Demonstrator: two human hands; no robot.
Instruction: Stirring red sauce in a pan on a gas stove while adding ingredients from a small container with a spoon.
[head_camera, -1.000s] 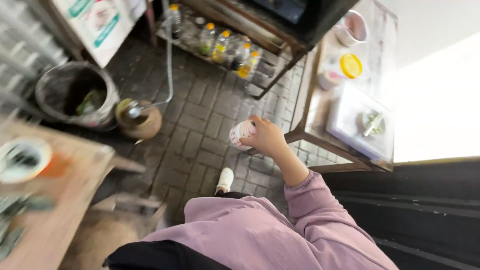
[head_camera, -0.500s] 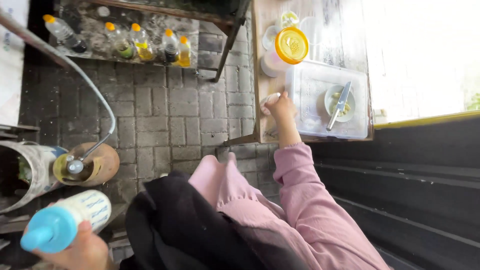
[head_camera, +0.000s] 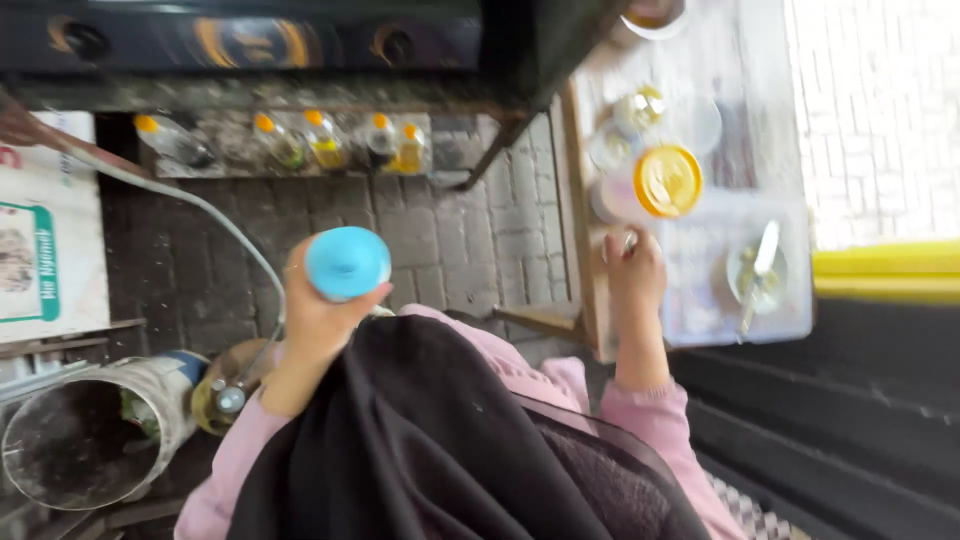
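Bottle with the blue cap sits wrapped in my left hand, raised above my lap; looks light, rigid plastic, best gripped round its body. Right hand seems pinched on something small at the wooden table edge

Bottles on low shelf, bucket on paving.

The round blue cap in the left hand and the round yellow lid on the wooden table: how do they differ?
The round blue cap tops a container gripped by the left hand and held up above the paving; the round yellow lid sits on a container on the wooden table, unheld, just beyond the right hand. The yellow lid looks shinier. Both are round and face the camera.
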